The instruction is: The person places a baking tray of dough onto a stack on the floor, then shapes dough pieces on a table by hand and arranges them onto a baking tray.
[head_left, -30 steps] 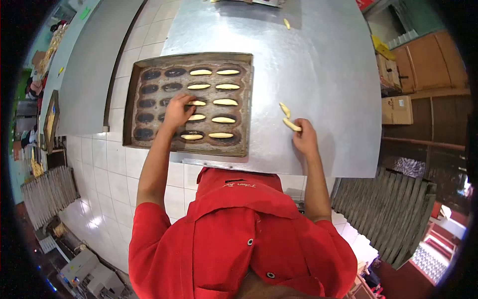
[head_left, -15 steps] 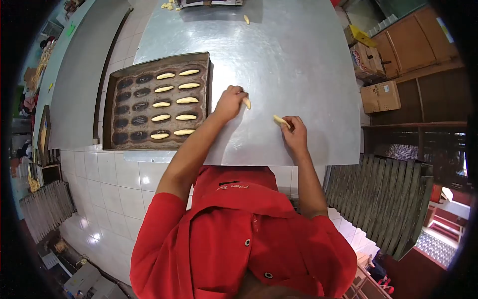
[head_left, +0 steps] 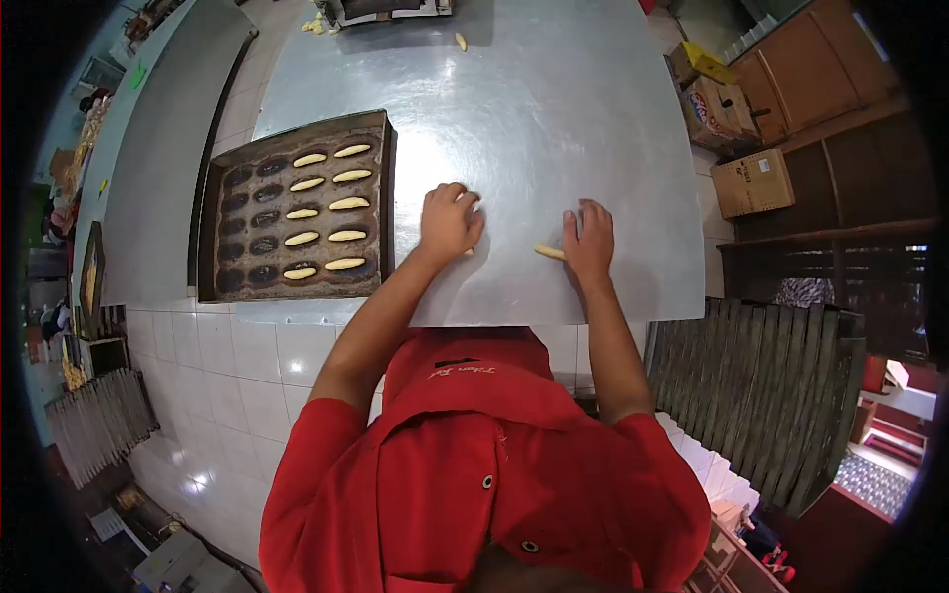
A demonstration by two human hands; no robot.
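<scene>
Pale dough sticks (head_left: 347,204) lie in two columns on a dark, worn baking tray (head_left: 388,212) at the left of the metal table. My left hand (head_left: 451,222) is over the table just right of the tray, palm down, with its fingers apart; a bit of dough (head_left: 470,251) peeks out beneath it. Further right, my right hand (head_left: 590,237) rests on the metal with fingers apart. One dough stick (head_left: 550,252) lies beside its palm, its right end close to or under the hand.
Another dough stick (head_left: 461,42) lies toward the far side of the metal table (head_left: 554,119). At the table's far edge stands a box-like object (head_left: 381,10) with dough scraps (head_left: 316,24) beside it. Cardboard boxes (head_left: 753,184) are at the right.
Both hands have opened, and the dough pieces they held are now low on the table beside or under them. The view has shifted slightly, moving the tray left in the picture.
</scene>
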